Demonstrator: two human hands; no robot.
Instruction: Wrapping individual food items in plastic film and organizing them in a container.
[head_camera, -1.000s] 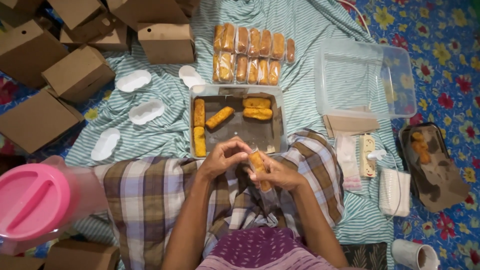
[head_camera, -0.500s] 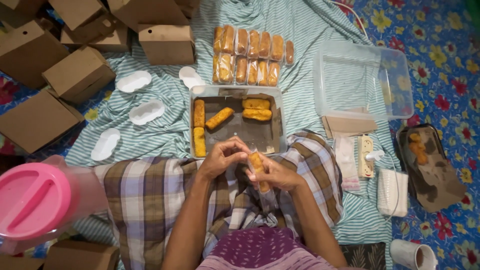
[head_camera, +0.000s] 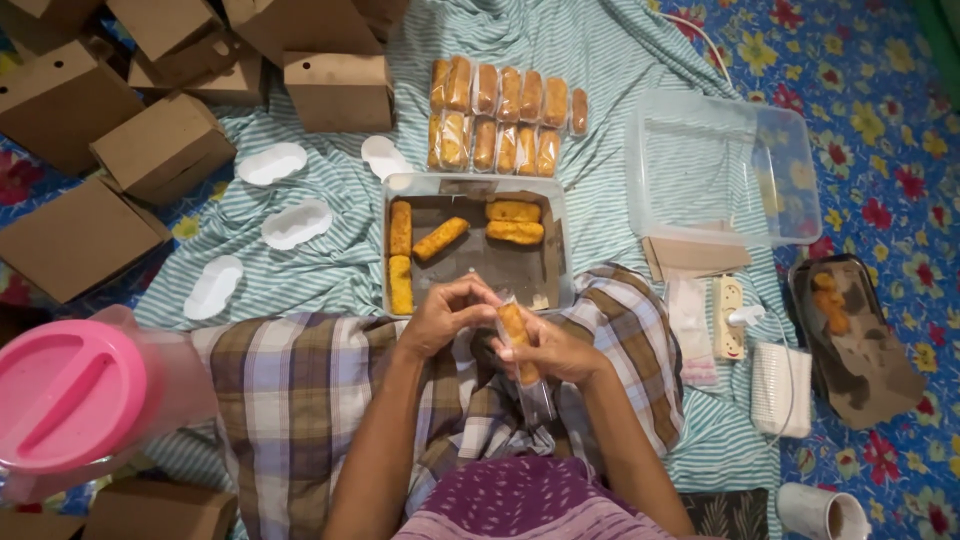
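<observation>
Holding a fried roll half inside a clear plastic sleeve, over the lap.

Right hand wrapped around roll and sleeve, fingers clamped on both; left hand just beside it, fingers pinched together on the sleeve's open top edge. Directly beyond the hands, a metal tray lined with brown paper, carrying five more fried rolls. Past the tray, two rows of already wrapped rolls lying on the striped cloth. To the left, white oval liners and brown cardboard boxes scattered about; nearer still, a pink-lidded jug. To the right, an empty clear plastic tub, a white power strip, and a dark tray with crumbs and one piece.
</observation>
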